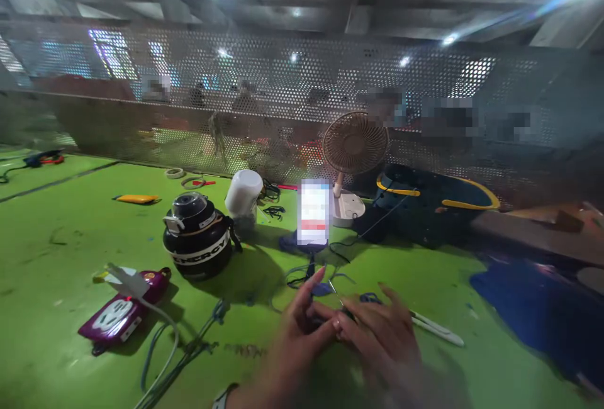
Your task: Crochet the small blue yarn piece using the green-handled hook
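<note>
My left hand (302,327) and my right hand (384,333) meet low in the middle of the view, over a green work surface (70,233). Their fingertips pinch together on a small dark thing with a thin wire (336,292) sticking up from it. Both hands are blurred by motion. Blue cord pieces (325,288) lie just beyond the fingers. A white slim tool (436,328) lies to the right of my right hand.
A black jug (197,236), a white cup (243,195), a lit phone on a stand (313,214), a small desk fan (353,145) and a dark bag (425,204) stand behind. A purple power strip (120,311) with cables lies left. Perforated metal screen (283,82) closes the back.
</note>
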`<state>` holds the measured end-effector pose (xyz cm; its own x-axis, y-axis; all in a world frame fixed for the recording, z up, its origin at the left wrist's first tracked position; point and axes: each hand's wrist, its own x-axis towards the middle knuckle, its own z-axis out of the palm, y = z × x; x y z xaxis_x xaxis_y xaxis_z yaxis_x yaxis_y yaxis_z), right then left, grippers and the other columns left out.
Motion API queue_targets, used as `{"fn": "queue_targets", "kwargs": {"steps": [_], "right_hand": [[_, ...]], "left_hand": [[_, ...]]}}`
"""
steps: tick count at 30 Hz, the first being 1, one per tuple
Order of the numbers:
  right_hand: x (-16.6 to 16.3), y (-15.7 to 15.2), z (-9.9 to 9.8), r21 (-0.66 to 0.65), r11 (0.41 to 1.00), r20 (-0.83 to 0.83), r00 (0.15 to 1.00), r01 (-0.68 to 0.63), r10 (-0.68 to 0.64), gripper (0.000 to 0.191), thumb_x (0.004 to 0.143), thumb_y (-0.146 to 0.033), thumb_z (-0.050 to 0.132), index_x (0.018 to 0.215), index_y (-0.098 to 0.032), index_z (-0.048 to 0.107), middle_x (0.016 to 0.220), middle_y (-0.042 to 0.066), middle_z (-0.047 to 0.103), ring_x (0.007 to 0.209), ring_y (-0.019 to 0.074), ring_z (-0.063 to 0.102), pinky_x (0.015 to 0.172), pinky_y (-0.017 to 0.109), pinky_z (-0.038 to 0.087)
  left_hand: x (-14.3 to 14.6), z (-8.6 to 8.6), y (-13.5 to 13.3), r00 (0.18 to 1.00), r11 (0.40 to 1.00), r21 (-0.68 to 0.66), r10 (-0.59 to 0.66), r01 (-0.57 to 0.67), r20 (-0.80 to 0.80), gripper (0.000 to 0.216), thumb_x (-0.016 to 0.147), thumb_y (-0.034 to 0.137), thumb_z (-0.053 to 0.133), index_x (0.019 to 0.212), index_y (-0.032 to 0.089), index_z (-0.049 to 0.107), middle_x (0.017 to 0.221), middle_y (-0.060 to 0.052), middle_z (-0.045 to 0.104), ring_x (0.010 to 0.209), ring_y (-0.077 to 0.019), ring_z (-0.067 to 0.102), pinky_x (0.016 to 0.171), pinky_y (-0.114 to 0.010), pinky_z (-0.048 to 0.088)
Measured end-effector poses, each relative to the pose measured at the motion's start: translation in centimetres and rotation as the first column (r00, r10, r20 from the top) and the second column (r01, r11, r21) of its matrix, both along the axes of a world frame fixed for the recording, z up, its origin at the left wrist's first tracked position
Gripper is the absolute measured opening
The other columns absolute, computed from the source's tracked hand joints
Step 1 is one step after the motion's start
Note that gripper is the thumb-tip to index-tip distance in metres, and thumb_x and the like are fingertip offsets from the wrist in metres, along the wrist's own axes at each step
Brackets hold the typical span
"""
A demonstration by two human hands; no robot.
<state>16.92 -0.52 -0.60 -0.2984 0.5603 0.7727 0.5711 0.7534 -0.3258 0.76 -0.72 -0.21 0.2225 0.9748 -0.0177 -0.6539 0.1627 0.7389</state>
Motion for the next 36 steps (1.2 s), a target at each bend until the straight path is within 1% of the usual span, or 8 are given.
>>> {"fn": "queue_targets", "kwargs": {"steps": [6,10,16,22,28,31,35,36], "right_hand": [[0.9,-0.6,1.9,0.08,0.997,-0.005,1.0,-0.004,0.004,0.049,0.083,-0.028,0.073,0.125,-0.049,0.057,0.098,-0.003,0.079,0.082,0.0203,0.072,0.105,0.051,0.037],[1.5,0.3,2.4,0.055,0.976,-0.015,0.977,-0.213,0.214,0.044,0.084,-0.041,0.069,0.126,-0.047,0.058,0.09,-0.004,0.08,0.074,0.0189,0.072,0.097,0.045,0.045],[1.3,0.4,1.5,-0.069,0.99,-0.343,0.935,-0.125,0.094,0.019,0.081,-0.056,0.066,0.095,-0.048,0.074,0.074,-0.004,0.08,0.067,0.0208,0.068,0.1,0.052,0.04],[3.8,2.5,0.5,-0.194,0.913,-0.326,0.901,-0.36,0.286,0.016,0.073,-0.051,0.076,0.085,-0.042,0.078,0.066,-0.006,0.077,0.062,0.0187,0.068,0.102,0.047,0.042],[3.4,2.1,0.9,-0.287,0.872,-0.49,0.843,-0.397,0.222,0.011,0.082,-0.046,0.069,0.082,-0.039,0.078,0.064,-0.005,0.074,0.063,0.0202,0.067,0.102,0.053,0.042],[2.5,1.2,1.1,-0.414,0.768,-0.701,0.709,-0.489,0.073,0.015,0.081,-0.045,0.071,0.079,-0.032,0.078,0.067,0.0,0.076,0.068,0.0225,0.07,0.095,0.054,0.048],[0.9,0.3,-0.3,-0.524,0.454,-0.845,0.37,-0.721,-0.386,0.018,0.073,-0.043,0.079,0.076,-0.025,0.077,0.08,0.003,0.078,0.079,0.023,0.074,0.08,0.041,0.059],[0.6,0.3,-0.9,-0.499,0.443,-0.845,0.305,-0.745,-0.439,0.019,0.072,-0.042,0.08,0.076,-0.025,0.077,0.082,0.003,0.078,0.079,0.022,0.074,0.079,0.038,0.06]], "left_hand": [[-0.8,-0.3,0.6,0.964,0.965,-0.013,-0.262,0.262,0.045,0.072,0.064,0.023,0.087,0.128,0.016,0.056,0.065,0.002,0.068,0.058,-0.01,0.061,0.059,-0.022,0.04],[-1.6,0.1,1.0,0.97,0.97,-0.002,-0.244,0.244,0.01,0.073,0.063,0.018,0.088,0.128,0.016,0.057,0.063,0.003,0.066,0.056,-0.008,0.057,0.057,-0.021,0.039],[-2.2,0.3,1.5,0.977,0.978,-0.004,-0.209,0.209,-0.046,0.073,0.062,0.019,0.088,0.128,0.017,0.059,0.066,0.002,0.065,0.056,-0.0072,0.056,0.056,-0.02,0.039],[-2.4,0.6,1.6,0.975,0.975,-0.01,-0.223,0.223,-0.012,0.067,0.063,0.017,0.087,0.125,0.016,0.063,0.067,0.001,0.064,0.058,-0.0069,0.055,0.055,-0.018,0.038],[-2.4,1.0,1.5,0.971,0.972,-0.019,-0.235,0.236,0.033,0.062,0.061,0.017,0.088,0.12,0.017,0.067,0.069,0.0,0.063,0.06,-0.0066,0.053,0.058,-0.018,0.039],[-2.5,1.3,1.3,0.97,0.97,-0.022,-0.241,0.241,0.008,0.061,0.062,0.018,0.087,0.12,0.018,0.067,0.071,0.001,0.061,0.063,-0.0069,0.052,0.06,-0.017,0.04],[-2.4,1.0,1.1,0.964,0.976,0.027,-0.21,0.217,-0.164,0.06,0.067,0.021,0.084,0.124,0.022,0.064,0.074,0.002,0.058,0.065,-0.0079,0.052,0.062,-0.019,0.041],[-2.2,0.7,1.0,0.961,0.979,0.059,-0.18,0.196,-0.21,0.06,0.069,0.022,0.084,0.124,0.024,0.063,0.074,0.002,0.058,0.066,-0.0085,0.053,0.063,-0.02,0.041]]}}
